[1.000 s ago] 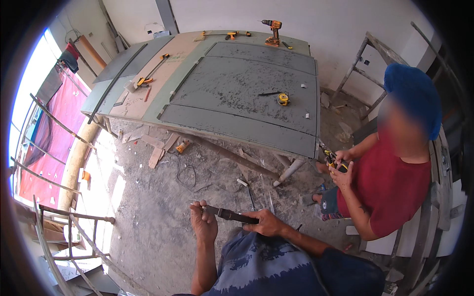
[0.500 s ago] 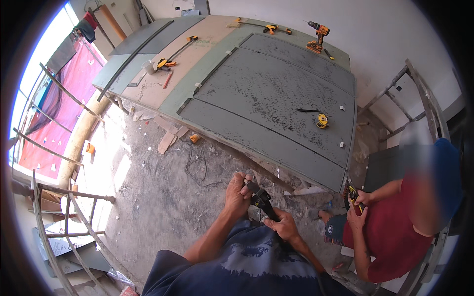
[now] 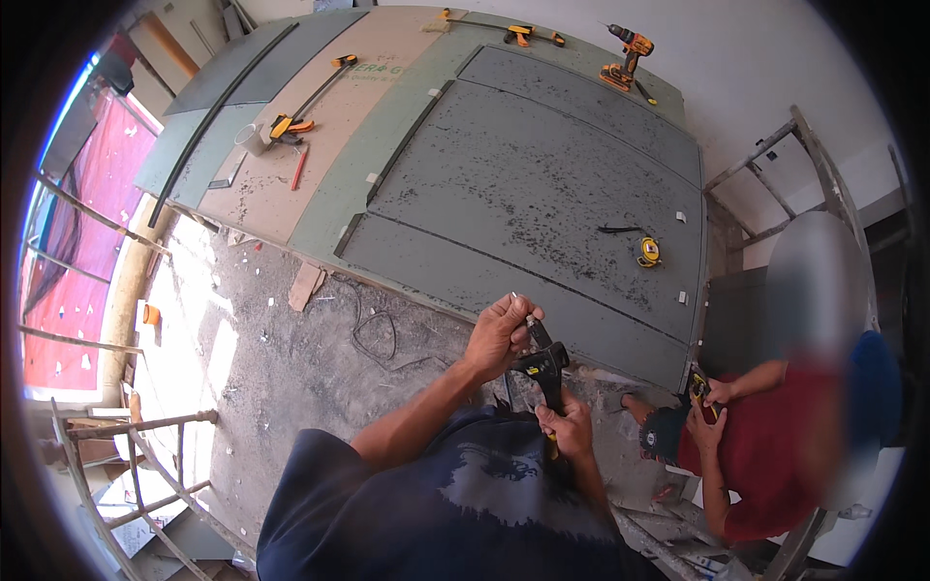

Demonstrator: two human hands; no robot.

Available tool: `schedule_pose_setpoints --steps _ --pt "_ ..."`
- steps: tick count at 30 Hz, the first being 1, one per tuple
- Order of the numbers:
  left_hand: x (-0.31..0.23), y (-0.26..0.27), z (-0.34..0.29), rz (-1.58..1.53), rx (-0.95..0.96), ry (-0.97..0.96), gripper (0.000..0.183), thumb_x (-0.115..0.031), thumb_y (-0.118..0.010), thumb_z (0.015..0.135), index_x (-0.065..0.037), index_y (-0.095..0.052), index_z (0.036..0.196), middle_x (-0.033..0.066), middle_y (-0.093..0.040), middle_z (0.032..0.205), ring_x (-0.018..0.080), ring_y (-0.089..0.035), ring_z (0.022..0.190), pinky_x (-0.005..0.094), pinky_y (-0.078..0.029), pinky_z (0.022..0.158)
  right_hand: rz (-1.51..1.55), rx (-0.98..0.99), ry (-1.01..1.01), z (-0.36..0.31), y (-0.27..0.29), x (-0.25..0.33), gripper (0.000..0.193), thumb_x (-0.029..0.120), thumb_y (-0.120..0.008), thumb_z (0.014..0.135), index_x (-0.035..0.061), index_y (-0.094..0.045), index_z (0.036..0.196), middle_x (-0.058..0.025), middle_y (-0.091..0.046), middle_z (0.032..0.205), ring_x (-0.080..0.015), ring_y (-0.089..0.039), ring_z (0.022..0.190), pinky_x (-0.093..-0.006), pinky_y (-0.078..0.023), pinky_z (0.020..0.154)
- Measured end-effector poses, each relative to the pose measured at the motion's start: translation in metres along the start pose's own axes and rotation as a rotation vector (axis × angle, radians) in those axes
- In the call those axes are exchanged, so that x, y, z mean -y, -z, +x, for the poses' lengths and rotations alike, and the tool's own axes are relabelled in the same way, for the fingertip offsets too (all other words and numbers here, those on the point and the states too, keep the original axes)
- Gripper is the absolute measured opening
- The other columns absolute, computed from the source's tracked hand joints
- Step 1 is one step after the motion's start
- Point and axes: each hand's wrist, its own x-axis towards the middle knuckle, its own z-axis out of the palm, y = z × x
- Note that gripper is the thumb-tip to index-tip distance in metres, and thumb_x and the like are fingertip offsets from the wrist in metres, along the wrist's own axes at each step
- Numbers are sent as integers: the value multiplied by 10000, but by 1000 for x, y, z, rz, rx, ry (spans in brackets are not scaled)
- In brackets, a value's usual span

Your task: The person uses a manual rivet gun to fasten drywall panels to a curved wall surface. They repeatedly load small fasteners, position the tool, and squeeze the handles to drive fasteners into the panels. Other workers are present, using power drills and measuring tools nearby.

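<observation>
My right hand [image 3: 570, 426] is wrapped around the lower body of a black power tool [image 3: 544, 364], its nose pointing up and away from me. The tool's exact kind is unclear. Close beside that nose, my left hand [image 3: 499, 337] is closed in a pinch. A small shiny piece [image 3: 514, 294] shows above its fingertips; most of it is hidden by the fingers. Both hands are in front of my dark blue shirt, near the front edge of a large table covered with grey panels [image 3: 542, 184].
On the table lie a tape measure [image 3: 647, 253], a cordless drill [image 3: 628, 56], bar clamps [image 3: 289, 127], a white cup [image 3: 250, 140] and a red pencil [image 3: 299, 168]. At right a co-worker in a red shirt [image 3: 775, 465] holds a yellow-black tool [image 3: 699, 392]. Metal scaffold frames [image 3: 145, 424] flank both sides.
Both hands and the power tool have moved slightly right. My left hand has risen, and the tool now stands more upright. The whole view has shifted a little.
</observation>
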Motion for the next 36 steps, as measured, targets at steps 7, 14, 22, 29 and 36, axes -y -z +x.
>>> schedule_pose_setpoints --steps 7,14,22,29,36 --pt "-15 -4 28 9 52 46 270 -355 -561 1031 -86 -557 999 40 -640 1020 19 -390 567 185 -337 498 -73 -51 7 18 0 11 291 205 -716 917 19 -644 1129 18 -561 699 -60 -482 575 -237 -388 531" --pt "0 -14 35 -63 58 100 271 -371 -545 1034 -101 -556 1004 42 -622 1012 11 -398 577 166 -340 498 45 -78 2 13 8 -1 303 179 -705 929 -6 -620 1153 5 -551 713 -62 -459 560 -230 -387 532" --pt "5 -21 45 157 174 147 244 -331 -562 1034 -88 -584 1035 76 -645 1066 30 -407 574 174 -358 515 199 -122 -11 2 15 0 312 152 -699 926 -12 -620 1179 -2 -559 735 -65 -464 569 -230 -389 535" --pt "13 -34 39 84 141 226 467 -466 -495 1030 -20 -627 1079 127 -681 1077 52 -415 569 185 -350 509 148 -192 -23 -10 20 -8 301 176 -707 921 26 -637 1172 22 -566 709 -50 -471 575 -229 -377 522" --pt "45 -33 38 -131 233 483 417 -366 -521 1015 -13 -630 1208 126 -682 1051 56 -429 578 191 -350 466 57 -179 -55 -40 39 -2 284 220 -675 949 28 -639 1155 25 -552 691 -49 -468 566 -230 -367 514"
